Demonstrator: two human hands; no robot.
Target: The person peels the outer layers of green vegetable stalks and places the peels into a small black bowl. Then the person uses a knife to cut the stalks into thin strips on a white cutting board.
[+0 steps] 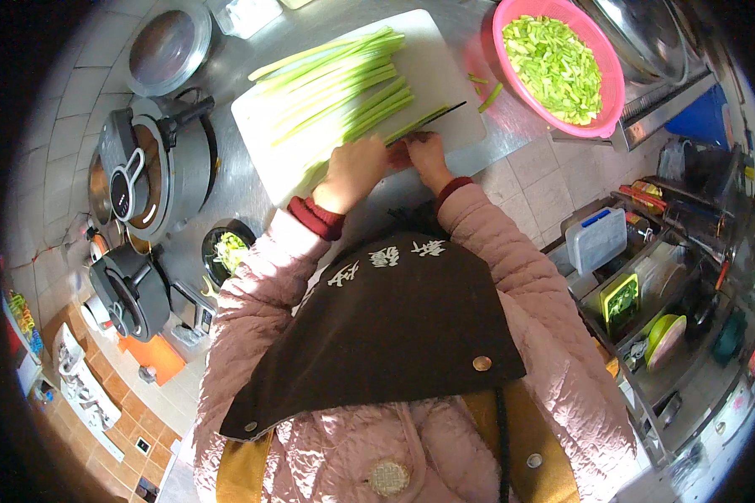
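Observation:
Long green celery stalks (340,82) lie side by side on a white cutting board (428,56). My left hand (357,165) rests with curled fingers on the lower stalks near the board's front edge; what its fingers hold is hidden. Beside it, my right hand (425,154) grips a knife (440,113), of which a thin dark edge shows, pointing up and right along a narrow stalk. The knife's handle is hidden by the fingers. Several short green pieces (491,99) lie on the metal counter right of the board. A pink colander (508,69) holds chopped green pieces (553,66).
At the left stand a large pressure cooker (189,163), a smaller dark cooker (151,295) and a black bowl (212,242) with green scraps. A round lidded container (170,50) is at the upper left. Metal shelving (642,251) with containers and bowls is at the right.

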